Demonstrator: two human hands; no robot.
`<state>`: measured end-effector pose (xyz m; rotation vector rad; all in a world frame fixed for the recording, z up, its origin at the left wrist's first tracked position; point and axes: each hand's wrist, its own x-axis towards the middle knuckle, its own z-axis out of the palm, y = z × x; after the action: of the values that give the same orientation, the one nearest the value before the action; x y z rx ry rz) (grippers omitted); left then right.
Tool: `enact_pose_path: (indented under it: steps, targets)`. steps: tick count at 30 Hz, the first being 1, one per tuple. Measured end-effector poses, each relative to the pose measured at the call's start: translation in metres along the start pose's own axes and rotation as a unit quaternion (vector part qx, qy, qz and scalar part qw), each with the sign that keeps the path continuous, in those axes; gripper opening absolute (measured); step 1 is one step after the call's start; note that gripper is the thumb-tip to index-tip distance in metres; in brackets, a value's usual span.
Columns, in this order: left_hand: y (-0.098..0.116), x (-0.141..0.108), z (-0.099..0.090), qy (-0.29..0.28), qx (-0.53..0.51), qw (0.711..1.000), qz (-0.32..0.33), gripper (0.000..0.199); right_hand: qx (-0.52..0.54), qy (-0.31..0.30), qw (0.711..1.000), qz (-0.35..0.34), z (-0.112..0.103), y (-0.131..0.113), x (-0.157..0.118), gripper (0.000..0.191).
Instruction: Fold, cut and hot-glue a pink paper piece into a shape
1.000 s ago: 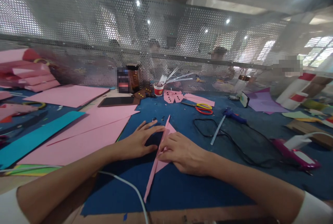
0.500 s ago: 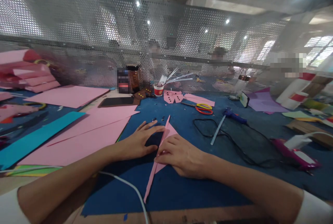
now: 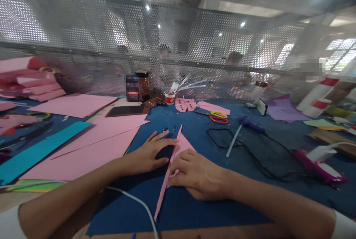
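Observation:
A piece of pink paper (image 3: pixel 185 141) lies on the blue work mat (image 3: pixel 130 209) in front of me, with a narrow rolled or folded strip along its left edge (image 3: pixel 160 202). My left hand (image 3: pixel 150 153) is open, fingers spread, the index fingertip touching the upper part of that edge and the thumb close to its middle. My right hand (image 3: pixel 201 174) has its fingers curled and closed on the paper near the middle of the strip. It covers much of the sheet, and its fingertips are partly hidden.
Pink sheets (image 3: pixel 91 150) and a turquoise strip (image 3: pixel 44 153) lie left. Beyond are a paper cup (image 3: pixel 170 98), a spotted pink cutout (image 3: pixel 185 104) and scissors (image 3: pixel 218 116). On the right are a blue glue gun (image 3: pixel 251 124) and a power strip (image 3: pixel 319 166). A white cable (image 3: pixel 139 200) crosses the front.
My right hand has slid down along the strip toward me, uncovering more of the pink paper above it. The left hand has stayed nearly in place, its index finger still at the edge.

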<state>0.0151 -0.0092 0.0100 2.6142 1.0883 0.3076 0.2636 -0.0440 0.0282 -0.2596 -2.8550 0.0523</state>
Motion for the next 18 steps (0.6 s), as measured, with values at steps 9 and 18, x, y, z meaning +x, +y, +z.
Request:
enact_pose_path:
  steps: [9,18]
  targets:
    - [0.006,0.000,-0.002,0.015,0.002,1.000,0.008,0.046,-0.066,0.019,0.996,0.047,-0.003,0.017,-0.022,0.018]
    - [0.005,0.003,0.005,0.022,0.027,0.999,-0.009,0.042,-0.112,-0.001,0.992,0.056,0.002,0.018,-0.022,0.014]
